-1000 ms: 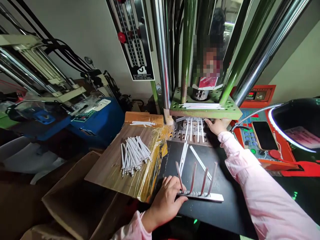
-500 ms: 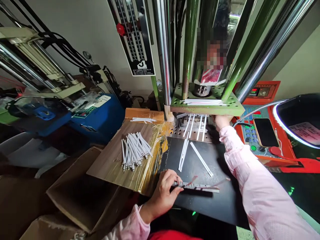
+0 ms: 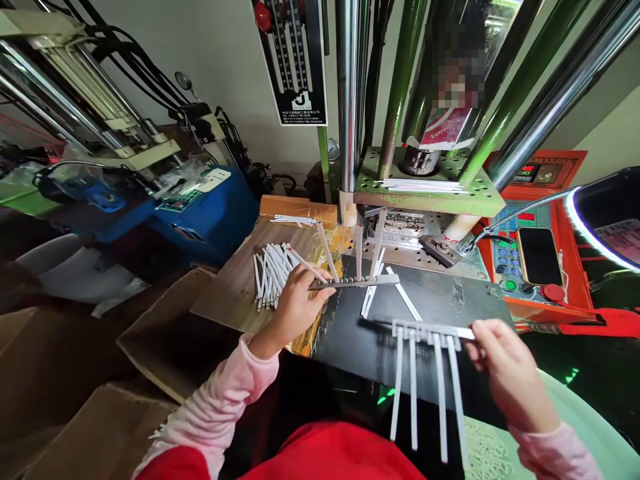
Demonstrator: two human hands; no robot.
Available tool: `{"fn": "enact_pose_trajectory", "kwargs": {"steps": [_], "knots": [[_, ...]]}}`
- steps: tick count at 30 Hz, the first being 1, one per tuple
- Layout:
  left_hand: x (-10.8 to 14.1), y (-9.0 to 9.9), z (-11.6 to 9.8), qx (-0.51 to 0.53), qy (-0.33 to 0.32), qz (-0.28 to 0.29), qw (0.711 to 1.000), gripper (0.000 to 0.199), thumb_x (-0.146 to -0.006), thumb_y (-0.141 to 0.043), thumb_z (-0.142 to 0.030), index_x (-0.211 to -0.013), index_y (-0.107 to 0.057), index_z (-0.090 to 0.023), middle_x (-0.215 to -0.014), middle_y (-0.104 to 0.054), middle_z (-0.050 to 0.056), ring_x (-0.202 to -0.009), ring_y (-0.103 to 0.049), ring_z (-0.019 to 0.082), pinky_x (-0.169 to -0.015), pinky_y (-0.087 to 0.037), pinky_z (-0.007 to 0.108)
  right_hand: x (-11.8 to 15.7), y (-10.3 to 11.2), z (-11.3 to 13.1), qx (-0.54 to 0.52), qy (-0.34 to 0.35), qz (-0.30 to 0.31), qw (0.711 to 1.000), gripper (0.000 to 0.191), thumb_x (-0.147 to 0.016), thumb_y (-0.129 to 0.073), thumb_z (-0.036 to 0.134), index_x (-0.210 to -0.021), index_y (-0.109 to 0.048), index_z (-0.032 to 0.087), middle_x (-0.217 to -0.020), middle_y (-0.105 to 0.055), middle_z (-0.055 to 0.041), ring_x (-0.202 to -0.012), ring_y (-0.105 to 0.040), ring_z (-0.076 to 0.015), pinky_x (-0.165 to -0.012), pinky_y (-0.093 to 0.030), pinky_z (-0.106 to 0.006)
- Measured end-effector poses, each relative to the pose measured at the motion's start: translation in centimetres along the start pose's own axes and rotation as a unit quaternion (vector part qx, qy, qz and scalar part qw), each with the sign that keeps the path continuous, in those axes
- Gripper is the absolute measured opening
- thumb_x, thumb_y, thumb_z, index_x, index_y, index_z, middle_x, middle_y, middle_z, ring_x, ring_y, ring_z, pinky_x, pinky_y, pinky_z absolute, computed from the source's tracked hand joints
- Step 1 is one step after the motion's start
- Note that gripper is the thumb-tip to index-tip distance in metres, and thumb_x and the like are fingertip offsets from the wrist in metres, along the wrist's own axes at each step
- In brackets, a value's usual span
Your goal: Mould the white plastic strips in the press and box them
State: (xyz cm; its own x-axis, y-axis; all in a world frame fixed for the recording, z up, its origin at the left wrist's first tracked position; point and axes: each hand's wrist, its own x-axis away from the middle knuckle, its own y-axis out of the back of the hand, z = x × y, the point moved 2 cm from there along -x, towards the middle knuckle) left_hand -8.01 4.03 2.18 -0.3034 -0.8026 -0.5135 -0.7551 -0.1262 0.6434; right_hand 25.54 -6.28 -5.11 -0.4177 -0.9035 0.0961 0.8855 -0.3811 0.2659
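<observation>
My left hand (image 3: 297,303) pinches one end of a narrow slotted metal bar (image 3: 360,282), raised over the black board (image 3: 345,333). Several strips (image 3: 359,250) stand up out of this bar. Held by its right end, a second metal bar (image 3: 430,330) is gripped in my right hand (image 3: 513,370) above the board's front part. From that bar several white strips (image 3: 413,393) hang down past the board's edge. Between the two bars, loose white strips (image 3: 405,297) lie on the board.
A pile of white strips (image 3: 270,273) lies on the wooden board (image 3: 225,300) at left. Behind stands a press with a green plate (image 3: 430,197) over a metal mould (image 3: 400,230). A phone (image 3: 540,257) rests on the orange control panel (image 3: 570,227). Cardboard boxes (image 3: 165,327) stand lower left.
My right hand has come out from under the press plate, bringing the bar with hanging strips toward me. My left hand has lifted its bar off the black board, up and leftward.
</observation>
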Motion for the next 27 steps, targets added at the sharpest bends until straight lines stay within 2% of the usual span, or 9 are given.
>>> {"fn": "enact_pose_trajectory", "kwargs": {"steps": [2,4,8,10,12,14,17,23,27], "knots": [[-0.6,-0.9,0.2,0.019,-0.003,0.003,1.0,0.013,-0.085,-0.067,-0.013,-0.094,-0.061,-0.021,-0.097,-0.063,0.003,-0.097,-0.063,0.02,-0.09,-0.052,0.034,1.5,-1.5,-1.4,0.016,-0.007,0.045,0.999,0.043,-0.089,-0.049,0.067,-0.073,-0.043,0.027,-0.052,-0.049,0.0028,-0.044,-0.045,-0.0159,-0.043,-0.034,-0.029],[-0.9,-1.7,0.3,0.039,-0.011,0.002,0.999,0.014,-0.085,-0.068,-0.012,-0.094,-0.061,-0.021,-0.096,-0.063,0.003,-0.096,-0.063,0.019,-0.088,-0.051,0.034,2.2,-2.3,-2.3,0.107,0.023,0.053,0.993,0.04,-0.091,-0.044,0.065,-0.078,-0.047,0.027,-0.053,-0.051,0.0029,-0.045,-0.049,-0.0171,-0.046,-0.035,-0.028],[-1.3,-3.1,0.1,0.078,-0.034,0.01,0.996,0.017,-0.085,-0.069,-0.011,-0.096,-0.06,-0.021,-0.1,-0.064,0.004,-0.1,-0.062,0.02,-0.091,-0.05,0.035,1.4,-1.8,-2.0,0.334,0.082,0.028,0.939,0.037,-0.085,-0.051,0.064,-0.087,-0.055,0.028,-0.054,-0.055,0.0025,-0.046,-0.056,-0.0202,-0.047,-0.033,-0.028],[-1.6,-3.9,-0.3,0.094,-0.049,0.02,0.994,0.017,-0.085,-0.069,-0.011,-0.096,-0.061,-0.02,-0.1,-0.065,0.004,-0.101,-0.062,0.02,-0.093,-0.049,0.036,0.1,-1.3,-0.7,0.297,0.095,0.034,0.95,0.041,-0.083,-0.055,0.066,-0.095,-0.058,0.028,-0.058,-0.059,0.0019,-0.048,-0.057,-0.0194,-0.047,-0.036,-0.028],[-2.1,-4.9,-0.7,0.108,-0.062,0.033,0.992,0.015,-0.086,-0.07,-0.012,-0.096,-0.062,-0.02,-0.1,-0.065,0.004,-0.101,-0.062,0.02,-0.094,-0.049,0.036,-1.7,-1.2,1.3,0.151,0.105,0.077,0.98,0.049,-0.085,-0.054,0.067,-0.112,-0.058,0.026,-0.074,-0.067,-0.0025,-0.057,-0.061,-0.0186,-0.05,-0.046,-0.029],[-3.0,-6.1,-0.9,0.121,-0.067,0.046,0.989,0.014,-0.086,-0.07,-0.012,-0.095,-0.065,-0.02,-0.099,-0.064,0.004,-0.101,-0.062,0.019,-0.094,-0.049,0.035,-3.9,-1.4,3.3,0.026,0.108,0.152,0.982,0.055,-0.085,-0.058,0.065,-0.121,-0.058,0.023,-0.088,-0.071,-0.007,-0.065,-0.064,-0.018,-0.056,-0.053,-0.03],[-5.4,-8.5,-0.3,0.14,-0.053,0.046,0.988,0.015,-0.084,-0.07,-0.01,-0.095,-0.07,-0.02,-0.099,-0.063,0.004,-0.099,-0.062,0.018,-0.093,-0.051,0.033,-8.3,-2.0,5.2,0.025,0.123,0.199,0.972,0.05,-0.081,-0.066,0.061,-0.111,-0.067,0.02,-0.09,-0.073,-0.0076,-0.071,-0.065,-0.0181,-0.064,-0.057,-0.031],[-13.8,-15.1,4.5,0.212,0.142,0.031,0.966,0.027,-0.078,-0.065,0.003,-0.096,-0.074,-0.015,-0.1,-0.072,0.006,-0.095,-0.067,0.017,-0.087,-0.056,0.029,-20.3,-4.0,4.9,0.149,0.202,0.088,0.964,0.05,-0.082,-0.056,0.057,-0.109,-0.07,0.018,-0.092,-0.075,-0.0098,-0.078,-0.069,-0.0227,-0.077,-0.059,-0.04],[-18.6,-18.0,6.6,0.212,0.189,-0.009,0.959,0.017,-0.089,-0.063,-0.009,-0.103,-0.071,-0.013,-0.109,-0.072,0.009,-0.1,-0.067,0.019,-0.096,-0.054,0.038,-26.7,-5.9,4.3,0.238,0.235,0.004,0.942,0.041,-0.089,-0.049,0.047,-0.104,-0.073,0.017,-0.101,-0.075,-0.0167,-0.104,-0.067,-0.0337,-0.095,-0.051,-0.053]]}}
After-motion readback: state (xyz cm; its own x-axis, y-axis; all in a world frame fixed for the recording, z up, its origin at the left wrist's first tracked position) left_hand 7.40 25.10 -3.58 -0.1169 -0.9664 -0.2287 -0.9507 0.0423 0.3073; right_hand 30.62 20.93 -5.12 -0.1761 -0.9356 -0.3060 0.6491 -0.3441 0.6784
